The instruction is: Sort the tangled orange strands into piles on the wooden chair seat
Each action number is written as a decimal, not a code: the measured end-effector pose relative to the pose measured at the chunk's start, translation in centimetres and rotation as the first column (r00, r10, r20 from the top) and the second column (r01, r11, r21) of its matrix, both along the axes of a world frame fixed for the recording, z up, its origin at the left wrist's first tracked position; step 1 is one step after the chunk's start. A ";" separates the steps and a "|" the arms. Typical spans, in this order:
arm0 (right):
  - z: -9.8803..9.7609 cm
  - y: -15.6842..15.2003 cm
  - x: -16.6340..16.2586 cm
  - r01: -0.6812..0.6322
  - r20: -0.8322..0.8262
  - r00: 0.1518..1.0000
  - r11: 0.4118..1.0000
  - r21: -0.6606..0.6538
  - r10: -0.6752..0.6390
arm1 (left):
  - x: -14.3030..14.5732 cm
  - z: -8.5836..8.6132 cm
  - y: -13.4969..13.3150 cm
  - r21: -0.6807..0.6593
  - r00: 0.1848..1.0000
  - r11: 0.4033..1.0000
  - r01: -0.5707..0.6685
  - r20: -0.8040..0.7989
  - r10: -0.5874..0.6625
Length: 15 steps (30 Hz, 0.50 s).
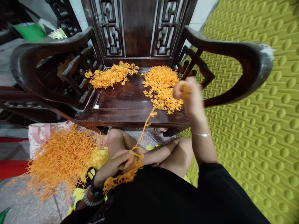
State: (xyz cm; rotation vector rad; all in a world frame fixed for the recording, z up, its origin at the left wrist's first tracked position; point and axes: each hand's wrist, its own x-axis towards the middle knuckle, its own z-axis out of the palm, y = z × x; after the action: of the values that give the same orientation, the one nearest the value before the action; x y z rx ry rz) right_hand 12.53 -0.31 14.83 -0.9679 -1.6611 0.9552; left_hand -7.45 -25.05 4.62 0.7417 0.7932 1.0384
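Observation:
My left hand [118, 163] rests in my lap, fingers closed on a bunch of orange stringy strands [123, 177]. A single long strand [143, 129] rises from it toward the chair. My right hand [189, 98] is raised over the front right of the dark wooden chair seat [121, 102], pinched shut on a small clump of the same orange material [184, 88]. Two orange piles lie on the seat: one at the back left [109, 76], a larger one at the right [161, 87], just beside my right hand.
A big loose heap of orange strands [60, 158] spills from a white and pink bag [42, 132] on the floor at my left. The chair's curved armrests [233, 49] flank the seat. A green bumpy mat [263, 130] covers the floor on the right.

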 end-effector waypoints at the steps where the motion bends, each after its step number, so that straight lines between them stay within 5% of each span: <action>1: -1.7 1.8 -1.7 -0.007 0.197 0.980 0.997 0.071 -0.007 | 0.2 0.0 0.3 0.023 1.000 1.000 -0.018 0.020 0.017; 4: -6.4 6.7 -4.5 0.140 0.552 0.787 0.951 0.274 -0.275 | 0.8 -0.2 1.5 0.093 0.988 0.993 -0.076 0.142 0.062; 7: -8.7 9.0 -4.2 0.131 0.662 0.663 0.924 0.359 -0.351 | 1.1 0.0 2.7 0.150 0.946 0.967 -0.207 0.282 0.159; 15: -7.9 3.4 -3.0 0.055 0.396 0.841 0.785 0.617 -0.370 | 0.7 2.5 5.7 0.184 0.848 0.857 -0.482 0.344 0.403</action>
State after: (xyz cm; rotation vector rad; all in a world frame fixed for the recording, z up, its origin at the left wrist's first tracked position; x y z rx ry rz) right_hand 9.52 3.13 6.89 -0.9846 -2.0355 -0.0260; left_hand -6.71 -19.37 7.07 0.6140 0.5820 1.6647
